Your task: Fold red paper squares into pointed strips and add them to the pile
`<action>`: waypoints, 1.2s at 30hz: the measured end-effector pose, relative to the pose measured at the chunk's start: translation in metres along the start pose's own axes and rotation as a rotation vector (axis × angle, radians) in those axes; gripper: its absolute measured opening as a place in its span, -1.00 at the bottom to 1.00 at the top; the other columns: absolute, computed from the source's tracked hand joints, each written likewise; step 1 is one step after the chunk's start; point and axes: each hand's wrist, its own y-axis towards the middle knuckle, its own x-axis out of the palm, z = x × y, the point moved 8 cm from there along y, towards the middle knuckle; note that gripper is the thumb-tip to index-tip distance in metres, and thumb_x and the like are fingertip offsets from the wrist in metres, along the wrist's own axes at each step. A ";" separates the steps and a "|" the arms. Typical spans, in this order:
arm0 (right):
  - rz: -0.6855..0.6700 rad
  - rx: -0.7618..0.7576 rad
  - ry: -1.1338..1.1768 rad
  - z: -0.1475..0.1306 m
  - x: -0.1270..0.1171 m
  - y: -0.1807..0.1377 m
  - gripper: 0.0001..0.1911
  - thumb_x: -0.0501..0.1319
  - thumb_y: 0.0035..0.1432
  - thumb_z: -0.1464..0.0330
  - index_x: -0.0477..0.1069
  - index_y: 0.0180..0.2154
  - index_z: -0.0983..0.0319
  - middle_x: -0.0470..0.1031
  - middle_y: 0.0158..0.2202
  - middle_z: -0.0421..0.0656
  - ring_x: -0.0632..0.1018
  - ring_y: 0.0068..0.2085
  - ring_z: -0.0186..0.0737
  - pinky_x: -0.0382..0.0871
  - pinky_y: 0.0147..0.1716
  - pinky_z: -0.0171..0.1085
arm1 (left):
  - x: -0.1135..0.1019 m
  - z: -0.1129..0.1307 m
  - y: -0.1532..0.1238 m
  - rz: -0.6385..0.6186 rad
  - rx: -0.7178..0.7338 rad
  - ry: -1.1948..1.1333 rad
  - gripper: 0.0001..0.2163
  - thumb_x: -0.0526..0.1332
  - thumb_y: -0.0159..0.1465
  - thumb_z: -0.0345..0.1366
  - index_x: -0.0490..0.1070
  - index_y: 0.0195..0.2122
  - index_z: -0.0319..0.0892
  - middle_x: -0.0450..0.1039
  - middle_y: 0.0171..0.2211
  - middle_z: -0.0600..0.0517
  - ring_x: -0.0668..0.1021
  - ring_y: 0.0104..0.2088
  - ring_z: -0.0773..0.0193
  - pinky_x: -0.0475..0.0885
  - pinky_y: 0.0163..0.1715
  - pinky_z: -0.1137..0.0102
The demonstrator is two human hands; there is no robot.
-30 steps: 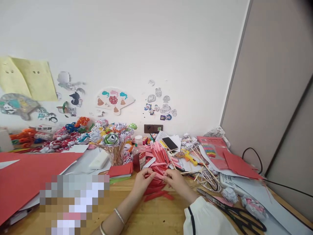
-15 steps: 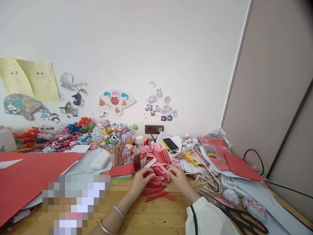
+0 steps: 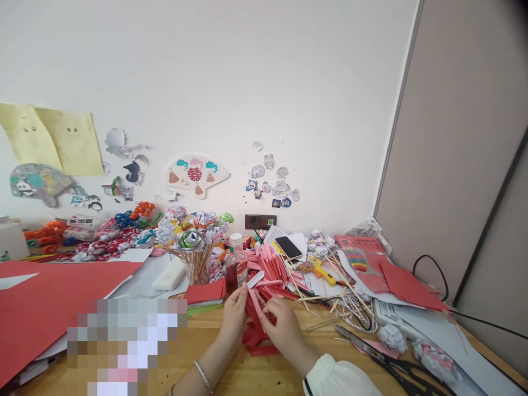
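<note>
2-hand pinch on red paper strips (image 3: 252, 307)

L hand (image 3: 234, 314) & R hand (image 3: 284, 331) both closed tight on the red paper strips, held just in front of brown bottle (image 3: 236, 268). Loose strip pile (image 3: 270, 267) just right of bottle; paper-flower cup (image 3: 193, 250) just left of it; scissors (image 3: 398, 366) well off to its right.

Only the table's (image 3: 260, 377) near edge lies bare; paper strips (image 3: 270, 268) and a bottle (image 3: 236, 270) crowd behind, scissors (image 3: 390, 360) bar the right, a red sheet (image 3: 49, 297) the left.
</note>
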 end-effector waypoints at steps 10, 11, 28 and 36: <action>-0.043 0.023 -0.189 0.012 0.010 -0.003 -0.85 0.09 0.10 0.46 0.36 -0.48 0.22 0.44 -0.44 -0.13 0.43 -0.35 -0.17 0.18 -0.38 -0.29 | 0.013 -0.010 -0.006 -0.109 -0.121 -0.092 -0.54 0.32 -0.08 0.09 0.40 -0.37 -0.22 0.52 -0.45 0.00 0.55 -0.39 0.18 0.45 -0.45 0.37; -0.036 0.047 -0.180 0.014 0.008 -0.003 -0.83 0.08 0.11 0.44 0.36 -0.49 0.22 0.44 -0.45 -0.12 0.43 -0.37 -0.17 0.18 -0.39 -0.29 | 0.015 -0.010 -0.006 -0.135 -0.121 -0.076 -0.54 0.33 -0.08 0.07 0.40 -0.34 -0.22 0.53 -0.41 -0.02 0.55 -0.36 0.17 0.45 -0.42 0.37; 0.264 0.144 -0.157 0.045 -0.066 0.014 -0.83 0.09 0.13 0.34 0.41 -0.29 0.26 0.46 -0.29 -0.02 0.41 -0.22 -0.07 0.24 -0.20 -0.17 | 0.012 -0.015 0.006 -0.167 -0.071 -0.177 -0.55 0.36 -0.11 0.05 0.32 -0.34 -0.15 0.55 -0.22 -0.13 0.55 -0.13 0.00 0.39 -0.09 0.10; -0.092 0.170 0.191 0.024 0.015 0.004 -0.78 0.08 0.15 0.32 0.39 -0.48 0.25 0.44 -0.52 -0.20 0.42 -0.47 -0.27 0.21 -0.45 -0.34 | 0.019 -0.015 0.003 -0.239 0.001 -0.072 -0.54 0.32 -0.04 0.06 0.29 -0.28 -0.15 0.55 -0.27 -0.10 0.57 -0.27 0.11 0.44 -0.24 0.24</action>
